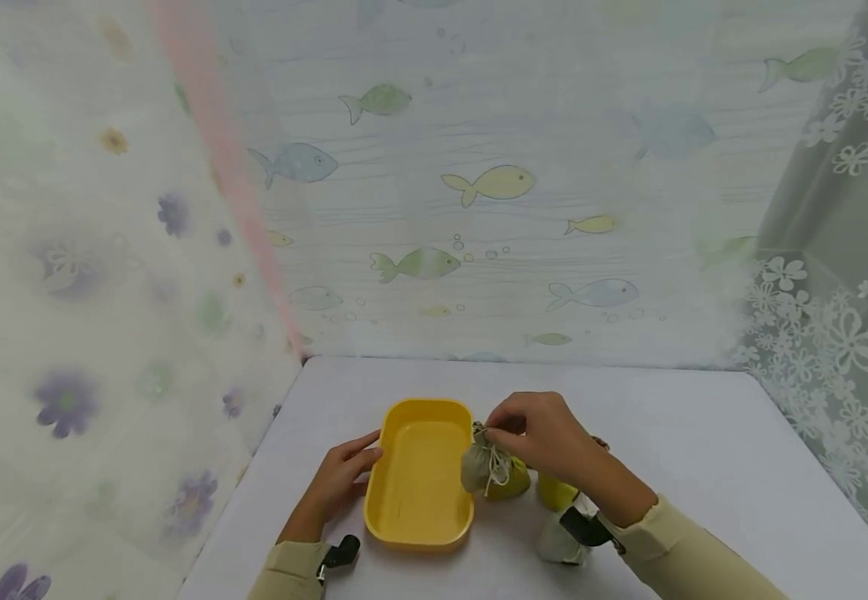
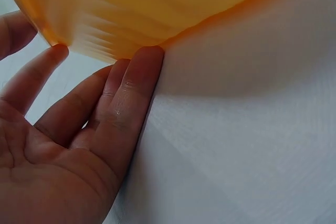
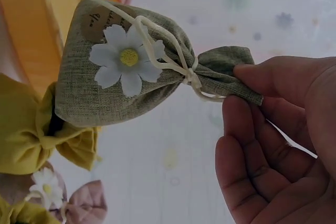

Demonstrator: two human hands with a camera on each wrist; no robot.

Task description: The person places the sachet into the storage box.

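Observation:
A grey-green cloth drawstring pouch hangs beside the right rim of a yellow tray. My right hand pinches its gathered neck between thumb and fingers. In the right wrist view, the pouch carries a white flower, a cream cord and a brown label with writing. My left hand touches the tray's left side. Seen from the left wrist, the fingertips rest against the tray's wall, with the fingers fairly straight. The tray's inside holds nothing.
A yellow pouch sits right of the tray, partly behind the held one. Farther right are another yellow pouch and a pale pouch, partly covered by the right forearm. A pinkish bow-like pouch top shows in the right wrist view.

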